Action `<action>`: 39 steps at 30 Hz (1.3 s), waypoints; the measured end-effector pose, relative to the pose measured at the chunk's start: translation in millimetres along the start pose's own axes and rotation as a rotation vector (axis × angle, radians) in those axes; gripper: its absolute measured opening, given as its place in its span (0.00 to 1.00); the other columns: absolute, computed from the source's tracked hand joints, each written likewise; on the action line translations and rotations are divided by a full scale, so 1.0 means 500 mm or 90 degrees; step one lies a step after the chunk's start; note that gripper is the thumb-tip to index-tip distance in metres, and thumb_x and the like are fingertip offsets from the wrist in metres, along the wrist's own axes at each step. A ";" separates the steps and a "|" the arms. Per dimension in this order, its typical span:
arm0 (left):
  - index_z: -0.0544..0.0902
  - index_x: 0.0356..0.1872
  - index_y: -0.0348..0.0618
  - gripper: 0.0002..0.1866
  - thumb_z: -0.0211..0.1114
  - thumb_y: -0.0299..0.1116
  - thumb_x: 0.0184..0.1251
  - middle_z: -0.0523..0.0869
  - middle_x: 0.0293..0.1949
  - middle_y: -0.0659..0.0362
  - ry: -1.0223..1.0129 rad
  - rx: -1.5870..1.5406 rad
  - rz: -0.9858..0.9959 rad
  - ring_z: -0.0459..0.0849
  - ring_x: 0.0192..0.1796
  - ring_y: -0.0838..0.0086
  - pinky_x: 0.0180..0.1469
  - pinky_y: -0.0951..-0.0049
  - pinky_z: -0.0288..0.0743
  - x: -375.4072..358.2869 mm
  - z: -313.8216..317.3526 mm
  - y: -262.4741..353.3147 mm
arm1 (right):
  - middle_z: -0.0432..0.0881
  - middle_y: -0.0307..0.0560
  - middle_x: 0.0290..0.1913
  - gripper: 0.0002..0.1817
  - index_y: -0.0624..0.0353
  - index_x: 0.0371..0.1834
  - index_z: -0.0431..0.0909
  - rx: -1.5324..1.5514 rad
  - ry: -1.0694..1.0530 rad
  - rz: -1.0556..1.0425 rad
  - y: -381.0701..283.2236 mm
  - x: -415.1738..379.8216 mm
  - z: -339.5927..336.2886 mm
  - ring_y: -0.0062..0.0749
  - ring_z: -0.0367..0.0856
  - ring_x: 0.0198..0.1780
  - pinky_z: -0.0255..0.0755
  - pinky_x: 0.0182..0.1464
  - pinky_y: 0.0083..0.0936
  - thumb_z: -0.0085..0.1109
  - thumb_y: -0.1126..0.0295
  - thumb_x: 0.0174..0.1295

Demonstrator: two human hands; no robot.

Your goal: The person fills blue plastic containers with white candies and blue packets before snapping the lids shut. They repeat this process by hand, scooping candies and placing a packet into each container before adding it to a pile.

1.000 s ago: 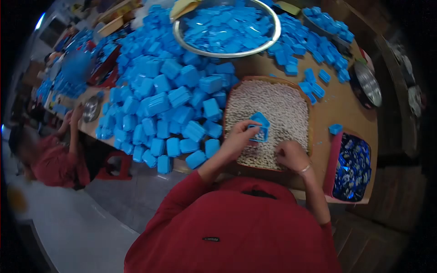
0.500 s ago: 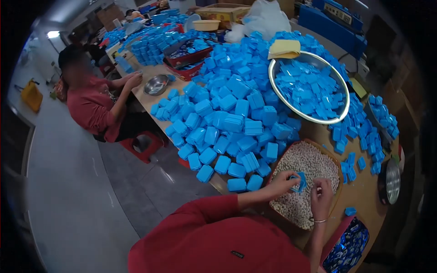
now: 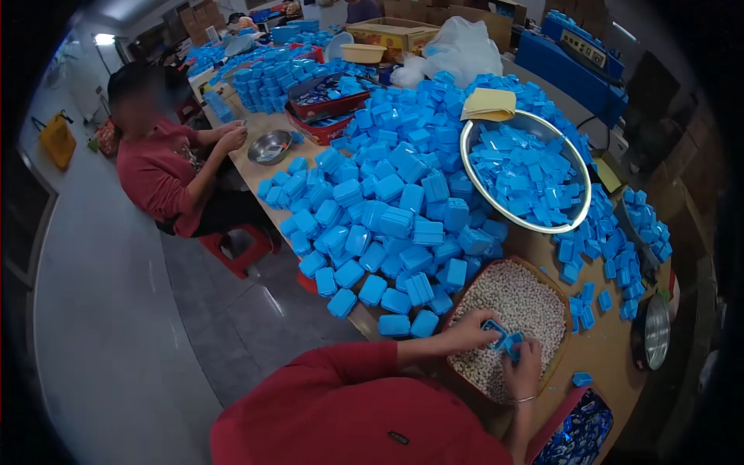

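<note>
My left hand [image 3: 470,332] grips a small open blue plastic box [image 3: 507,341] by its left part. On the box's right part are the closed fingers of my right hand [image 3: 524,368], which has a thin bracelet at the wrist. Both hands are over a red-rimmed tray [image 3: 572,310] filled with small whitish bead-like pieces [image 3: 523,298]. What lies inside the box is too small to make out. Just left of the tray, closed blue boxes [image 3: 395,325] lie at the table's edge.
A large heap of blue boxes [image 3: 395,221] covers the table's middle. Behind the tray stands a metal basin [image 3: 583,203] of blue pieces. A red tray [image 3: 542,434] with shiny dark-blue packets lies at front right. A seated co-worker [image 3: 159,170] works at the left beside a metal bowl [image 3: 270,147].
My right hand has come left and down from beside the box to touch it. The box, a single piece in my left hand before, now shows two parts between both hands. My view has shifted slightly.
</note>
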State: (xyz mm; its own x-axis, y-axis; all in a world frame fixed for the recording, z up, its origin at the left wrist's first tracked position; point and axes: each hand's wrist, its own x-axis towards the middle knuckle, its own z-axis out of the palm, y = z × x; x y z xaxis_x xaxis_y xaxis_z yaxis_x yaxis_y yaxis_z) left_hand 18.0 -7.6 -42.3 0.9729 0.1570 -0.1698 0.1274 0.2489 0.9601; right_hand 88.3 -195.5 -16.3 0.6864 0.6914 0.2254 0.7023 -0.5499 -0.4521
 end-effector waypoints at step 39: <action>0.73 0.55 0.34 0.25 0.67 0.14 0.54 0.83 0.45 0.57 -0.238 0.082 0.036 0.83 0.48 0.75 0.51 0.72 0.80 -0.044 0.014 0.152 | 0.75 0.54 0.54 0.29 0.61 0.59 0.73 0.290 0.026 -0.126 -0.093 0.008 -0.139 0.49 0.75 0.55 0.71 0.55 0.35 0.63 0.81 0.50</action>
State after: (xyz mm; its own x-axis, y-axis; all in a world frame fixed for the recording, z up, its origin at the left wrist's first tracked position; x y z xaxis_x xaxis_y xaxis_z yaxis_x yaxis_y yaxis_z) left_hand 7.8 1.1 35.9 0.9792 -0.1974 -0.0465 0.0722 0.1247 0.9896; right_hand 71.4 -199.5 65.4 0.5619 0.7376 0.3745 0.6722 -0.1434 -0.7263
